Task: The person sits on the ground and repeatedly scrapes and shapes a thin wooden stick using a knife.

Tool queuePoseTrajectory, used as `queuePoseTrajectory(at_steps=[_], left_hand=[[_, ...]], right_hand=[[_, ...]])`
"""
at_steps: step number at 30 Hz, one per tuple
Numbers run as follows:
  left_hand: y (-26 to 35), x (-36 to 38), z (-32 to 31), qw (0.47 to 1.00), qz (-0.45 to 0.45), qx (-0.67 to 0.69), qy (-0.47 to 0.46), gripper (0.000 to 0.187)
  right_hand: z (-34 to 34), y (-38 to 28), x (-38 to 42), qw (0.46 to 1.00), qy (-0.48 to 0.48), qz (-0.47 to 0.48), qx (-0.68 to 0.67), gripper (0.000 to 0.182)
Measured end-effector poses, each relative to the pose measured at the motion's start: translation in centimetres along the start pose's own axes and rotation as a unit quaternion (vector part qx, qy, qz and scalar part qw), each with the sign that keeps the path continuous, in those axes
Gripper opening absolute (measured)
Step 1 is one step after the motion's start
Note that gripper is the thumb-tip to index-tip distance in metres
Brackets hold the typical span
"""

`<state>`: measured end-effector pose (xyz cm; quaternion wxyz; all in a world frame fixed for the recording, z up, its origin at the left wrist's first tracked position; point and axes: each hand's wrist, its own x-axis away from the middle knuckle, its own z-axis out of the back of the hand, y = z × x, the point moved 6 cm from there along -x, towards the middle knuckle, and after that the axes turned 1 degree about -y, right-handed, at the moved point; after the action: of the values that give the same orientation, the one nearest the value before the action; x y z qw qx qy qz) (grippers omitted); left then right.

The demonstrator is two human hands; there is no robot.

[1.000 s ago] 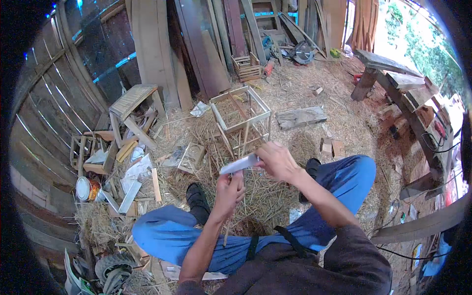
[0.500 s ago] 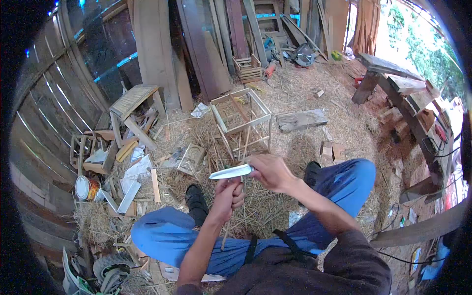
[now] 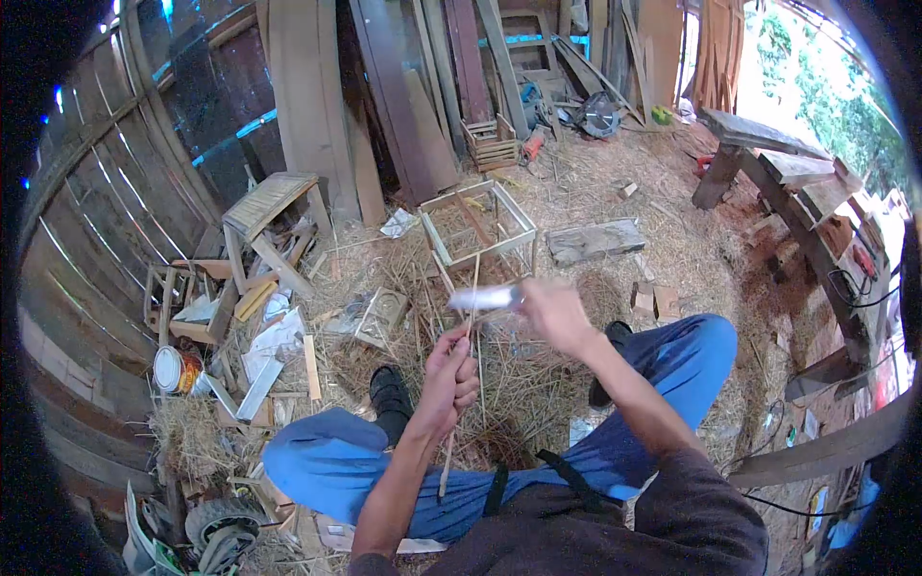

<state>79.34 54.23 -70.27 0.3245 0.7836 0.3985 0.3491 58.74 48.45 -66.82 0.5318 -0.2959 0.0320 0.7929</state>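
My left hand (image 3: 448, 386) is closed around a thin wooden stick (image 3: 447, 466), whose lower end sticks out below the fist toward my lap. The stick's upper part rises past the thumb, in line with the wooden frame behind it. In my right hand (image 3: 557, 317) is a knife (image 3: 484, 298), its broad pale blade smeared by motion and pointing left. The blade crosses the stick in this view, just above my left thumb. Beyond both hands stands a small open wooden frame (image 3: 506, 242) with slender legs.
Straw and shavings cover the ground. A slatted stool (image 3: 272, 202), a paint can (image 3: 173, 369) and scrap wood lie to the left. A flat plank (image 3: 595, 240) is ahead right, a circular saw (image 3: 597, 115) at the back, and a heavy wooden bench (image 3: 802, 226) on the right.
The knife and my right hand have moved right and slightly upward in view, with the blade now blurred. More of the stick shows above and below my left fist.
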Motion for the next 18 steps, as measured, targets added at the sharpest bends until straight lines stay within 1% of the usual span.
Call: queuePoseTrajectory(at_steps=[1,2,3,5,6,7,9,10,11,13,14,15,18], left_hand=[[0.1,0.6,-0.3,1.000,0.008,-0.022,-0.001,0.028],[0.1,1.0,-0.4,0.999,0.017,-0.045,-0.003,0.030],[-0.4,1.2,-0.2,0.998,0.017,-0.060,-0.027,0.032],[0.0,0.2,0.9,1.000,-0.010,-0.014,0.022,0.032],[0.0,-0.4,0.8,0.999,-0.025,0.017,0.041,0.032],[0.3,-0.8,1.0,0.998,-0.033,-0.010,0.060,0.030],[0.0,-0.9,0.8,0.999,-0.035,0.000,0.025,0.029],[0.0,-0.9,0.6,0.999,-0.036,-0.003,0.009,0.028],[-0.2,-0.8,0.2,0.998,-0.038,-0.004,0.043,0.023],[-1.9,-1.2,0.6,0.999,-0.003,0.019,0.029,0.021],[-1.8,-1.6,0.3,0.999,0.009,0.029,0.019,0.020],[-1.8,-1.3,0.0,0.998,0.023,0.050,0.009,0.019],[-1.3,-0.8,0.0,0.999,0.027,0.026,-0.009,0.009]], right_hand=[[0.0,2.2,-0.1,0.999,0.004,-0.042,0.013,0.025],[2.2,4.6,-0.4,0.991,0.031,-0.126,0.039,0.025],[4.4,6.1,-0.6,0.974,0.060,-0.211,0.063,0.025],[5.7,5.9,-0.4,0.966,0.133,-0.221,0.027,0.026],[7.4,5.4,-0.4,0.960,0.167,-0.222,0.016,0.027],[7.0,3.7,0.3,0.967,0.109,-0.223,-0.052,0.021],[5.6,-0.8,0.7,0.984,0.078,-0.116,-0.109,0.015],[4.2,-2.7,0.6,0.997,0.037,-0.005,-0.072,0.016],[3.0,-4.6,0.6,0.997,-0.029,0.027,-0.065,0.021],[0.9,-5.8,1.4,0.989,-0.055,0.065,-0.124,0.023],[0.5,-6.1,1.2,0.983,-0.063,0.088,-0.150,0.024],[0.6,-6.0,1.0,0.978,-0.049,0.099,-0.175,0.019],[0.6,-5.3,1.2,0.985,-0.026,0.126,-0.115,0.017]])
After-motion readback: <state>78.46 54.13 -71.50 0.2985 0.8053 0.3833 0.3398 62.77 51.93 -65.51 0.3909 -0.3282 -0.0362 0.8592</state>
